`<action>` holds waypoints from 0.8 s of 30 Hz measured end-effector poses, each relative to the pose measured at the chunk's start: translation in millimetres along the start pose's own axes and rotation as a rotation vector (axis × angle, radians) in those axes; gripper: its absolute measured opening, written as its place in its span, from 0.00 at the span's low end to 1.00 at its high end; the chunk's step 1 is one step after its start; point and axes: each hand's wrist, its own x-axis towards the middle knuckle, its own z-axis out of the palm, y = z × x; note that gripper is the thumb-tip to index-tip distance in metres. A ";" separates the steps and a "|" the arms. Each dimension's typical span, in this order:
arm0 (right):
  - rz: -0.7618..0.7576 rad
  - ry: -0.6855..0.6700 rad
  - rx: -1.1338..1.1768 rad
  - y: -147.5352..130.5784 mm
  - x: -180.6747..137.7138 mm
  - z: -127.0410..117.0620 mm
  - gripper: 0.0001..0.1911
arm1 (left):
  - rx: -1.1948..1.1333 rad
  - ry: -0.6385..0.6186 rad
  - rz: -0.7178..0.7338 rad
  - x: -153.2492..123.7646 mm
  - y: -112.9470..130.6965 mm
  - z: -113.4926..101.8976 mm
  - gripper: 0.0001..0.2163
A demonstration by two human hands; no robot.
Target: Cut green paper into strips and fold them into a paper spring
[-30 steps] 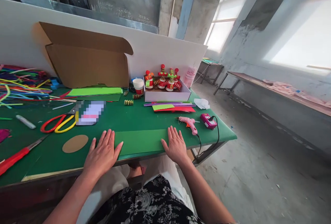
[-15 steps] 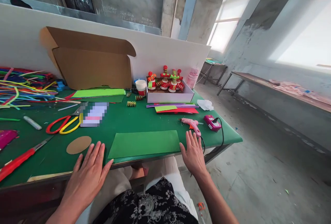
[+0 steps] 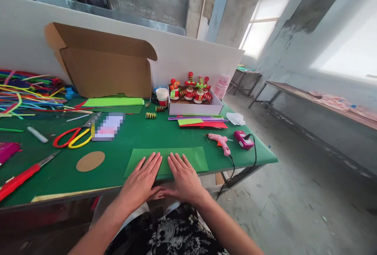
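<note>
A green paper strip (image 3: 193,159) lies flat along the front of the green-topped table. On its left half rests my left hand (image 3: 141,178), fingers stretched out. My right hand (image 3: 184,176) lies flat on the strip's middle, its fingers slightly spread. The two thumbs meet near the table edge. Neither hand grips anything. To the left is an oval of brown cardboard (image 3: 90,161). A pink hot glue gun (image 3: 220,142) lies beyond the strip's right end, its cord hanging over the edge.
Scissors (image 3: 73,138) and a red-handled cutter (image 3: 22,180) lie at left, near many pipe cleaners (image 3: 29,94). An open cardboard box (image 3: 106,70), paper cups (image 3: 161,96) and a white box (image 3: 194,109) of red-and-green figures stand behind. A purple socket block (image 3: 244,140) sits at right.
Both hands have moved inward from either side of the green strip onto it. They now lie flat close together, thumbs meeting. The view has shifted slightly.
</note>
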 end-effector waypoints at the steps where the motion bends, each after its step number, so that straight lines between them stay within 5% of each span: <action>1: 0.011 0.005 -0.012 3.6 -3.2 -0.1 0.55 | 0.009 0.009 -0.025 -3.3 -1.3 1.1 0.32; 12: 0.189 0.060 -0.147 50.3 -42.8 -11.6 0.51 | 0.106 0.181 -0.138 -47.7 -33.0 4.9 0.29; 24: 0.302 0.153 -0.169 72.2 -67.2 -6.1 0.44 | 0.053 0.173 -0.257 -78.6 -46.0 -0.9 0.35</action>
